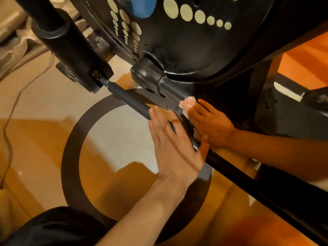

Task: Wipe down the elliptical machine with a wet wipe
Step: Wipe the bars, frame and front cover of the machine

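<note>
The black elliptical machine [186, 41] fills the top of the head view, its round housing dotted with pale ovals. A dark bar [134, 102] runs diagonally from the pivot at the left down to the lower right. My left hand [174, 144] lies flat on this bar with straight fingers, the thumb hooked on the bar's far side. My right hand [211, 125] presses a white wet wipe [187, 103] against the grey crank arm [170, 89] just beyond the bar. Most of the wipe is hidden under my fingers.
A thick black upright post [71, 47] stands at the upper left. A thin cable [10, 112] trails over the floor at the left. The tiled floor carries a dark ring pattern [71, 148] and orange patches. A black pedal part [291, 110] sits at the right.
</note>
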A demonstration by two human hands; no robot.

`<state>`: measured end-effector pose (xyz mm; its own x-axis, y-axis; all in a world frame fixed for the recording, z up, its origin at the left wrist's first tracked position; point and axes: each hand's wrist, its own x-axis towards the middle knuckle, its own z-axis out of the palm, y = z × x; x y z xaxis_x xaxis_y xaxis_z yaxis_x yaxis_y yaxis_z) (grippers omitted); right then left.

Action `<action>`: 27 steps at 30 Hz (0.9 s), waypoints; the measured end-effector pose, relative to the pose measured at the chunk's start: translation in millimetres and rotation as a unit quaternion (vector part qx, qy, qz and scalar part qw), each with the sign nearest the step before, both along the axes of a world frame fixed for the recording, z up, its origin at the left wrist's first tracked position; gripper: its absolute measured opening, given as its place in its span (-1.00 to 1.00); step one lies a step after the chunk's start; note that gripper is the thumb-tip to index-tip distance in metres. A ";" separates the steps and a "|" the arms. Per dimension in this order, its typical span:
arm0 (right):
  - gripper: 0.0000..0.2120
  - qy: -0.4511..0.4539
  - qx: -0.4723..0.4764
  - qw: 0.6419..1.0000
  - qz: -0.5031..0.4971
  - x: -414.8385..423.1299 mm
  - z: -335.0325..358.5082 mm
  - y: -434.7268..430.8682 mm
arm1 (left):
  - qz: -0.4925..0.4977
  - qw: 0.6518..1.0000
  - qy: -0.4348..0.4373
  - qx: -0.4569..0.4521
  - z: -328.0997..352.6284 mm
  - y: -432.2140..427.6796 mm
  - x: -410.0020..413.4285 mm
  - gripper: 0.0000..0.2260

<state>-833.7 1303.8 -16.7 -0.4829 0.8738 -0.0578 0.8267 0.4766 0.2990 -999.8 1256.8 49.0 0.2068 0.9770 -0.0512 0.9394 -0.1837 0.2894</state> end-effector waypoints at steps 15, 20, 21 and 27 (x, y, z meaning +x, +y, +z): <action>-0.35 0.079 0.001 0.996 -0.031 53.4 11.8 -57.4 | 0.001 0.999 -0.035 0.001 -2.1 -1.3 -3.7 -0.06; -0.40 0.143 0.025 0.989 -0.015 20.1 10.8 -8.3 | 0.003 1.000 -0.028 -0.001 1.0 -2.2 -3.3 -0.08; -0.38 0.144 0.033 0.989 -0.008 8.9 9.4 8.8 | 0.002 1.000 -0.024 0.000 0.9 -2.3 -3.5 -0.08; -0.40 0.127 0.035 0.991 0.012 -28.5 -4.6 84.5 | -0.001 0.999 0.028 -0.023 3.2 -3.0 -3.7 -0.06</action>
